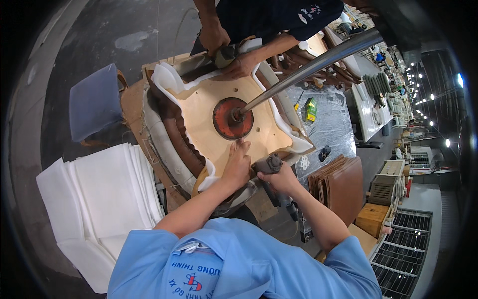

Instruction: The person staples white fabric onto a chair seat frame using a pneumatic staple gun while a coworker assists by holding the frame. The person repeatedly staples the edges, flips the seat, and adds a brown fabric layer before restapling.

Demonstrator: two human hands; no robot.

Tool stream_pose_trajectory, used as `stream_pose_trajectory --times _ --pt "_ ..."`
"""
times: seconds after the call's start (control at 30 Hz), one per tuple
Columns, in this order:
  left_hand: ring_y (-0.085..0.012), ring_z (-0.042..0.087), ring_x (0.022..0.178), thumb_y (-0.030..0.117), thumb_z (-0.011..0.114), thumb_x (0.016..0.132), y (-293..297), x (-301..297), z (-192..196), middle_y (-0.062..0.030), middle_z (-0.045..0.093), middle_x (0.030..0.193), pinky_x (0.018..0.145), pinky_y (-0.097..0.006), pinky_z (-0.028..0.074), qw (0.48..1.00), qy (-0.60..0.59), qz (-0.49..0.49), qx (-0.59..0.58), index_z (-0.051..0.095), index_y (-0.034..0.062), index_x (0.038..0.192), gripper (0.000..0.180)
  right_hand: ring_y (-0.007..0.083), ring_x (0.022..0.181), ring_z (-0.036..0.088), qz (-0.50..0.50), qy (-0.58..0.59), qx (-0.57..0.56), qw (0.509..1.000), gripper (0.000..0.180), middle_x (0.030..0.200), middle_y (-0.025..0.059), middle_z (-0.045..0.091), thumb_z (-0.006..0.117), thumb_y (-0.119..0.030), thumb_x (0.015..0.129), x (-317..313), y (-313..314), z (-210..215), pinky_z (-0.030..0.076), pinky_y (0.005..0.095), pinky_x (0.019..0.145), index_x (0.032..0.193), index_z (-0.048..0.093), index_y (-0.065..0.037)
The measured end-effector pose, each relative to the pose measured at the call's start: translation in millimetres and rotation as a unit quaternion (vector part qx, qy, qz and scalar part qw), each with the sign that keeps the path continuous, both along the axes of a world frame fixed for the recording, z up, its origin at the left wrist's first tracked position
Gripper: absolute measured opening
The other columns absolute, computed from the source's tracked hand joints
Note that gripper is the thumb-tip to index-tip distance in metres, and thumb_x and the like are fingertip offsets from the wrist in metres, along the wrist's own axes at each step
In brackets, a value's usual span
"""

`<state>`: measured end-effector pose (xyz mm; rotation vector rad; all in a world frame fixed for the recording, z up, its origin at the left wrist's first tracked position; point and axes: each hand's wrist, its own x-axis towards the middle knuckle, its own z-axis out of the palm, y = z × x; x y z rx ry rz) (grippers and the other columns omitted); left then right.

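A chair seat lies underside up, its pale wooden panel [199,112] edged by white padding [167,77] and a brown cover [174,122]. Across the panel's near edge lies my left hand [238,167], fingers stretched flat toward the round red plate [224,117]. My right hand [280,177] is closed round the grip of a staple gun [270,163], whose head is over the near right edge, close to my left hand. Both palms and the edge beneath my left hand are hidden. Opposite me, a co-worker's hands [215,37] work with another staple gun [225,56] at the far edge.
A metal pole [308,70] slants from the red plate to the upper right. White sheets [107,184] are stacked at left, below a grey-blue cushioned seat [94,102]. At right are brown sheets [336,184] and a plastic-covered table [328,117] holding a green-yellow box [310,110].
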<state>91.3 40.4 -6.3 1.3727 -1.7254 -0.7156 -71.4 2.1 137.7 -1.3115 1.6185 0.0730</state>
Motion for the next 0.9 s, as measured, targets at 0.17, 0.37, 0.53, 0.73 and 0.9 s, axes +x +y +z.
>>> stream_pose_trajectory --times 0.17,0.37,0.53,0.73,0.9 --pt "-0.0483 0.047 0.144 0.008 0.067 0.091 21.5 17.8 63.6 -0.0221 0.065 0.136 0.125 -0.072 0.031 0.973 -0.104 -0.171 0.116 0.076 -0.0022 0.111 0.025 0.0151 0.057 0.064 -0.081 -0.074 -0.024 0.994 0.027 0.078 0.0045 0.071 0.087 -0.022 0.096 -31.8 13.4 -15.6 0.052 0.0344 0.054 0.111 0.075 -0.003" --pt "-0.0413 0.021 0.169 0.055 0.050 0.113 63.7 6.3 32.9 -0.0087 0.045 0.176 0.136 -0.067 0.010 0.934 -0.284 -0.193 0.100 0.051 0.0123 0.167 0.069 0.0146 0.057 0.064 -0.015 -0.055 -0.009 0.998 0.028 0.078 0.0047 0.071 0.086 -0.021 0.097 -9.0 2.2 5.5 0.050 0.0336 0.052 0.112 0.074 -0.001" --pt "-0.0417 0.017 0.171 0.056 0.048 0.113 65.2 5.6 21.0 -0.0047 0.043 0.177 0.136 -0.067 0.007 0.945 -0.260 -0.160 0.118 0.049 0.0156 0.169 0.069 0.0145 0.055 0.063 -0.013 -0.069 0.004 0.998 0.026 0.075 0.0050 0.069 0.086 -0.019 0.097 -9.6 1.5 -6.2 0.049 0.0339 0.051 0.109 0.075 0.001" --pt "-0.0419 0.014 0.171 0.056 0.047 0.113 65.4 0.5 16.8 -0.0040 0.044 0.177 0.135 -0.069 0.006 0.944 -0.261 -0.146 0.140 0.050 0.0169 0.169 0.068 0.0137 0.057 0.062 0.001 -0.034 0.021 0.999 0.026 0.083 0.0042 0.071 0.084 -0.018 0.098 0.1 -4.2 -6.8 0.049 0.0329 0.052 0.113 0.074 0.000" --pt "-0.0426 0.017 0.170 0.054 0.048 0.113 62.8 2.2 21.3 -0.0047 0.045 0.175 0.135 -0.070 0.006 0.947 -0.255 -0.146 0.128 0.052 0.0151 0.167 0.067 0.0140 0.053 0.061 -0.018 -0.053 -0.005 0.998 0.023 0.073 0.0050 0.070 0.084 -0.018 0.098 -2.1 -3.0 -6.8 0.048 0.0334 0.050 0.109 0.077 0.000"
